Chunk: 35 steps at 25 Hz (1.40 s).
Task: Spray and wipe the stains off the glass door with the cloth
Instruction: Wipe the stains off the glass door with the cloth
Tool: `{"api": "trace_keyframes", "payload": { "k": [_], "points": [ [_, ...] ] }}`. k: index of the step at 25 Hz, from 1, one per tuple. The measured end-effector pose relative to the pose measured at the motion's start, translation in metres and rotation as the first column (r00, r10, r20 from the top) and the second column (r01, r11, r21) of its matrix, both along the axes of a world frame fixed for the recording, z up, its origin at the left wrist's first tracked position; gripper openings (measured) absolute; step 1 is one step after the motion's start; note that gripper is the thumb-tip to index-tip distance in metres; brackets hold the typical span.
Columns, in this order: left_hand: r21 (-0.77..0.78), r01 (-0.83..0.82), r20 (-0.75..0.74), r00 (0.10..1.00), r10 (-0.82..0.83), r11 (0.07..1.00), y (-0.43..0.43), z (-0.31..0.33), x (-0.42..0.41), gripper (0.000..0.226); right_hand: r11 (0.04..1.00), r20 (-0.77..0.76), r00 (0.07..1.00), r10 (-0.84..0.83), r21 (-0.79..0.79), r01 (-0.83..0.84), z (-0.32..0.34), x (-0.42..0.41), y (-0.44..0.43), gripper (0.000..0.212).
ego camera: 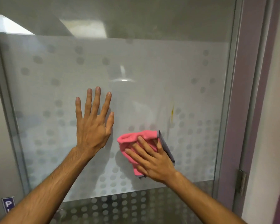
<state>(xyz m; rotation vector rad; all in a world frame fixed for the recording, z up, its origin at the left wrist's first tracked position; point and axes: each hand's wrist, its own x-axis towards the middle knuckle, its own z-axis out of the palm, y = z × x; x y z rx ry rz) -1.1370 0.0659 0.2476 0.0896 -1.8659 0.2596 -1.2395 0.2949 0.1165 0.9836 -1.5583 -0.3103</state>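
Note:
The frosted glass door [152, 65] with a dotted pattern fills the view. A thin yellow stain [172, 112] runs down the glass right of centre. My right hand [153, 160] presses a bunched pink cloth [132, 138] with a grey edge flat against the glass, below and left of the stain. My left hand [94, 123] lies flat on the glass with fingers spread, left of the cloth, and holds nothing. No spray bottle is in view.
A grey metal frame [229, 94] borders the door on the right, with a hinge [241, 183] low down and a purple wall [249, 78] beyond. A blue sign [8, 205] sits at the lower left, next to the left frame [5, 101].

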Motion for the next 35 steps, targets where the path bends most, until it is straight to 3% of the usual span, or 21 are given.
{"api": "trace_keyframes", "payload": {
  "k": [3, 6, 9, 11, 14, 16, 20, 23, 25, 30, 35],
  "points": [
    [0.063, 0.007, -0.013, 1.0, -0.006, 0.998, 0.008, -0.002, -0.001, 0.063, 0.991, 0.088, 0.996, 0.004, -0.131, 0.008, 0.034, -0.016, 0.017, 0.054],
    [0.127, 0.021, -0.041, 0.999, -0.016, 0.992, 0.023, -0.003, -0.005, 0.065, 0.917, 0.139, 0.99, 0.02, -0.398, 0.038, 0.117, -0.02, 0.024, 0.057],
    [0.133, 0.04, -0.051, 0.998, -0.033, 0.99, 0.036, -0.004, -0.01, 0.066, 0.859, 0.159, 0.987, 0.024, -0.508, 0.061, 0.207, -0.026, 0.043, 0.058],
    [0.118, 0.031, -0.059, 0.998, -0.024, 0.992, 0.044, -0.006, -0.014, 0.066, 0.785, 0.186, 0.981, 0.048, -0.614, 0.079, 0.241, -0.034, 0.055, 0.058],
    [0.114, 0.021, -0.064, 0.998, -0.014, 0.993, 0.052, -0.006, -0.018, 0.066, 0.614, 0.171, 0.98, 0.105, -0.786, 0.072, 0.229, -0.034, 0.057, 0.057],
    [0.113, 0.017, -0.064, 0.998, -0.01, 0.993, 0.058, -0.007, -0.02, 0.066, 0.627, 0.219, 0.967, 0.129, -0.773, 0.092, 0.192, -0.023, 0.055, 0.058],
    [0.118, 0.015, -0.058, 0.998, -0.008, 0.993, 0.064, -0.013, -0.025, 0.066, 0.808, 0.35, 0.92, 0.176, -0.585, 0.069, 0.077, -0.01, 0.05, 0.064],
    [0.12, 0.017, -0.06, 0.998, -0.01, 0.993, 0.073, -0.017, -0.027, 0.065, 0.952, 0.235, 0.972, 0.013, -0.299, 0.059, -0.021, -0.021, 0.059, 0.069],
    [0.124, 0.027, -0.062, 0.998, -0.02, 0.992, 0.076, -0.021, -0.027, 0.064, 0.977, 0.17, 0.985, -0.013, -0.209, 0.049, -0.052, -0.027, 0.068, 0.07],
    [0.119, 0.009, -0.066, 0.998, -0.001, 0.993, 0.076, -0.025, -0.024, 0.064, 0.975, 0.153, 0.988, -0.02, -0.217, 0.053, -0.02, -0.031, 0.062, 0.065],
    [0.112, -0.016, -0.062, 0.998, 0.023, 0.994, 0.068, -0.014, -0.023, 0.064, 0.912, 0.186, 0.981, 0.061, -0.41, 0.021, 0.105, -0.017, 0.035, 0.062]
  ]
}}
